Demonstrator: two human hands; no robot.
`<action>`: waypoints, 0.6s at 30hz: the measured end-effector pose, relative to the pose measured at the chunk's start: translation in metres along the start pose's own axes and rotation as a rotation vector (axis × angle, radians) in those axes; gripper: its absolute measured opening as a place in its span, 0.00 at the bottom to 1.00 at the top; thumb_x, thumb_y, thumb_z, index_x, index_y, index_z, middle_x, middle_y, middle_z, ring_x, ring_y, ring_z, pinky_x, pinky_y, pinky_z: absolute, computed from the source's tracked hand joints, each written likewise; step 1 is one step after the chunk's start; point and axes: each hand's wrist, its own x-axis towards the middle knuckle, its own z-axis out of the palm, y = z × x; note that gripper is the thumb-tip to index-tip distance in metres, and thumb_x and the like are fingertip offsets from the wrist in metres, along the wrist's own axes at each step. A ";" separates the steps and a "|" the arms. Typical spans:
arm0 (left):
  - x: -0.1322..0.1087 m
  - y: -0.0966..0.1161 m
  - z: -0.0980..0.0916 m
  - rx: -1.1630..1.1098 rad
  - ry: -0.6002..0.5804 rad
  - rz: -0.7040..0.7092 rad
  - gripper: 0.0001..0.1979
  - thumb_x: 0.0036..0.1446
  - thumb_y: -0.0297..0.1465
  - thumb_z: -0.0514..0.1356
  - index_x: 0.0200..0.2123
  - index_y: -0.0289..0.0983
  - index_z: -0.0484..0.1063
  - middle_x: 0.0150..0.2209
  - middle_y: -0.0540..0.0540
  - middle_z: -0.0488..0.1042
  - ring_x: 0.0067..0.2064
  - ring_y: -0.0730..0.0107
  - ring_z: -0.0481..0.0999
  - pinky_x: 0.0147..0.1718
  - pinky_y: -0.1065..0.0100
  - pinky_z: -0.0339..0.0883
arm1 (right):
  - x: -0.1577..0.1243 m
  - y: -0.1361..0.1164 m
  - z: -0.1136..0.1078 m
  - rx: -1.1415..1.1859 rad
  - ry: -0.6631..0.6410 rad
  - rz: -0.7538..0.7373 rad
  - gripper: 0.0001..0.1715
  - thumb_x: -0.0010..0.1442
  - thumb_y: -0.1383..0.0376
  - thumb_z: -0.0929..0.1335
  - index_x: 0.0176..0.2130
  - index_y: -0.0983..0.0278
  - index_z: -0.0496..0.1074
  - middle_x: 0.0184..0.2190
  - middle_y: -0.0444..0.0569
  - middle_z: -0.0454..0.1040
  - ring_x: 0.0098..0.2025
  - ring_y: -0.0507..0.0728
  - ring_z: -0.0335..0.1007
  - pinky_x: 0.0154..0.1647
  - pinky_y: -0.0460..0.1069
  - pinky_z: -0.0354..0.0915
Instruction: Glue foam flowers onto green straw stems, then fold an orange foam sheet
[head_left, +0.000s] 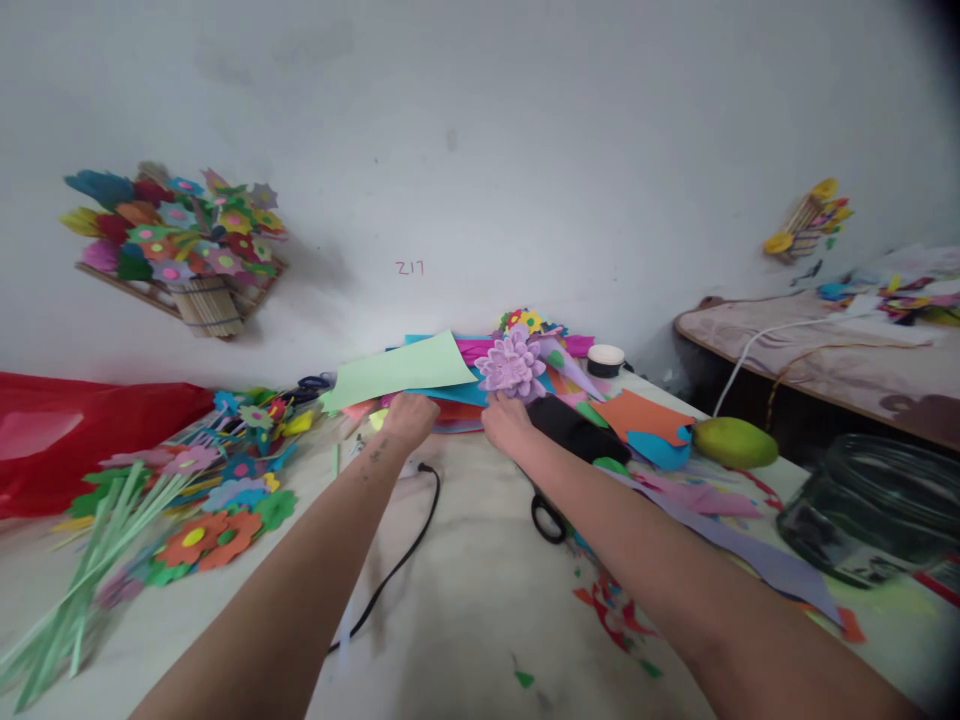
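Both my arms stretch to a stack of coloured craft sheets (457, 411) at the back of the table. My left hand (411, 420) is closed at the stack's left front edge, with its fingertips hidden. At the right end, my right hand (507, 420) has its fingers curled on the edge, just below a lilac fluffy flower (512, 366). A pale green sheet (405, 366) lies on top, with a blue sheet (454, 391) under it. Beside my right wrist is a black item (574, 432), partly covered by my forearm.
Foam flowers (210, 535) and pale green strips (90, 575) lie left, near a red bag (90, 430). A black cable (420, 545) crosses the tabletop. Scissors handles (548, 518), paper scraps (611, 610), a green fruit (735, 443) and a glass jar (874, 510) are right.
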 end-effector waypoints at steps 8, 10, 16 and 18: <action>-0.010 -0.009 -0.008 0.008 0.005 -0.012 0.14 0.53 0.21 0.51 0.35 0.37 0.76 0.34 0.39 0.77 0.39 0.59 0.75 0.33 0.66 0.63 | -0.007 0.001 -0.002 0.005 0.044 -0.017 0.17 0.57 0.73 0.60 0.38 0.70 0.77 0.45 0.64 0.70 0.47 0.64 0.63 0.35 0.52 0.63; -0.011 -0.012 -0.009 -0.022 0.014 -0.016 0.14 0.52 0.21 0.51 0.35 0.37 0.76 0.35 0.40 0.77 0.40 0.60 0.75 0.33 0.67 0.62 | -0.008 0.002 -0.004 0.002 0.064 -0.016 0.17 0.57 0.73 0.60 0.38 0.70 0.77 0.45 0.63 0.69 0.47 0.64 0.63 0.34 0.52 0.63; -0.011 -0.021 -0.009 -0.084 0.074 -0.026 0.12 0.55 0.26 0.52 0.35 0.41 0.76 0.36 0.42 0.77 0.40 0.62 0.75 0.32 0.69 0.61 | -0.015 0.007 -0.013 -0.003 0.077 -0.086 0.18 0.57 0.73 0.60 0.38 0.68 0.77 0.49 0.60 0.66 0.47 0.62 0.61 0.32 0.50 0.63; -0.011 -0.024 -0.009 -0.073 0.085 -0.033 0.11 0.56 0.29 0.53 0.35 0.41 0.76 0.35 0.41 0.77 0.39 0.62 0.75 0.32 0.68 0.61 | -0.017 0.008 -0.017 -0.009 0.065 -0.093 0.18 0.58 0.73 0.60 0.38 0.68 0.77 0.50 0.60 0.66 0.48 0.62 0.61 0.33 0.50 0.63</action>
